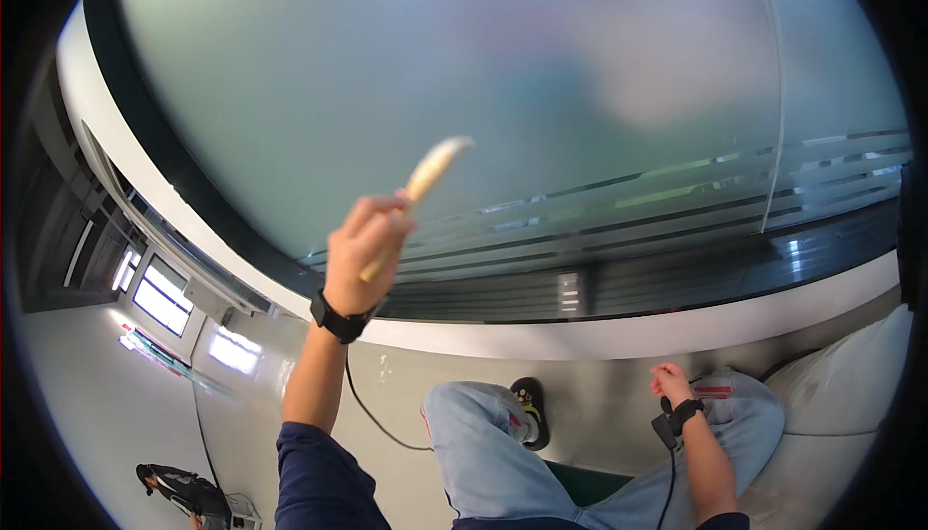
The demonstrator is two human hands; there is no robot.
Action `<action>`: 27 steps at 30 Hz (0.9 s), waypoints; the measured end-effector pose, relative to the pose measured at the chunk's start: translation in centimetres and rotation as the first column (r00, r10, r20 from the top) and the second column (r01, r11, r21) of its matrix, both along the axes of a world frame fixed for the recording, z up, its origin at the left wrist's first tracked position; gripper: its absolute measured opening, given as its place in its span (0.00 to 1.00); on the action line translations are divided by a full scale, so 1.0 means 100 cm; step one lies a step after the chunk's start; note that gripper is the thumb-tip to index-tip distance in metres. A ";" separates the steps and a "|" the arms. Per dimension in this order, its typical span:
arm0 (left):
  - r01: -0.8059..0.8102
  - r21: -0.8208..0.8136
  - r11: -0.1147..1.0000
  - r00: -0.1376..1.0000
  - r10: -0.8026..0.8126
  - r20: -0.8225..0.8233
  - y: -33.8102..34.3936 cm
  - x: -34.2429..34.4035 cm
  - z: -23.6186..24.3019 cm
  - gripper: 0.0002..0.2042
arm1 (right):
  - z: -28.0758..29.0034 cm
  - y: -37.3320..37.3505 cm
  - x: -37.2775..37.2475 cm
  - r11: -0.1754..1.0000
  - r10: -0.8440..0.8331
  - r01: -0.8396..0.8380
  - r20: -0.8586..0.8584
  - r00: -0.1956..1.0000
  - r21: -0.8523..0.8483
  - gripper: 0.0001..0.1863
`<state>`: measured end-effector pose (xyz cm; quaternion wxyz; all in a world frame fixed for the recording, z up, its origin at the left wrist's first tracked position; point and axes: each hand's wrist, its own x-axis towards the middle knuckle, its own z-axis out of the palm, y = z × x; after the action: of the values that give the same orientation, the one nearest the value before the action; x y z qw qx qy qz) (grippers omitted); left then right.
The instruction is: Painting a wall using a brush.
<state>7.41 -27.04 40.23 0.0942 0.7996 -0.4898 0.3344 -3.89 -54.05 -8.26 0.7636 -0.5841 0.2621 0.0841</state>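
Note:
My left hand [362, 242] is raised in front of a frosted glass pane [319, 85], its fingers closed round the handle of a brush [427, 178]. The brush has a pale wooden-looking handle and a curved whitish tip that points up and to the right. Its tip is slightly blurred, and I cannot tell whether it touches the glass. Over by my right knee, my right hand [669, 382] is curled into a loose fist with nothing showing in it.
A white ledge [580, 341] curves along the bottom of the pane. Black cables [382, 422] run from the bands on my wrists. A pale sofa [836, 404] stands to the right of my legs. At the far lower left, another person [184, 491] is on the grey floor.

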 end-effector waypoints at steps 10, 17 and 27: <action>-0.012 -0.108 0.994 0.997 0.004 -0.079 0.006 0.004 -0.007 0.08 | 0.005 0.001 0.001 0.999 -0.021 0.022 -0.021 1.000 0.023 0.08; -0.030 -0.018 0.999 0.968 0.025 -0.251 0.026 0.008 -0.006 0.09 | 0.005 0.000 0.000 0.999 -0.026 0.026 -0.004 1.000 0.027 0.10; -0.090 -0.121 0.988 0.974 0.062 -0.217 0.035 0.003 -0.035 0.08 | 0.005 0.001 -0.004 0.999 -0.049 0.048 0.017 0.999 0.024 0.07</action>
<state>7.74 -23.56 36.68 0.1852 0.8412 -0.4228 0.2816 -4.28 -53.98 -7.76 0.7747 -0.5691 0.2684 0.0635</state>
